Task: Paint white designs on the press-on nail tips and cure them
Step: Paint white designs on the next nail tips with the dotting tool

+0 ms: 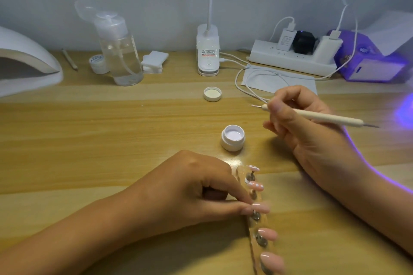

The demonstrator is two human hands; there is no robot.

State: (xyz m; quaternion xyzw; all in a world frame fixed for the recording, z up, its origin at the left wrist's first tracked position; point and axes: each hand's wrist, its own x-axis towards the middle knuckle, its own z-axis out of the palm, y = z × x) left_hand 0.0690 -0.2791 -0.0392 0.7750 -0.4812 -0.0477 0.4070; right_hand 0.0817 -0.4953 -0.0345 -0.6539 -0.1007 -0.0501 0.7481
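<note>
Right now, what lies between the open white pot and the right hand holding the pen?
Nothing; only bare table separates the pot from the right hand, per the head view.

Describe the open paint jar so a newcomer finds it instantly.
From the clip lamp at the back, come forward past the loose lid to the small white jar. Unlike the capped jar beside the clear bottle, it is open, showing pale gel.
</note>
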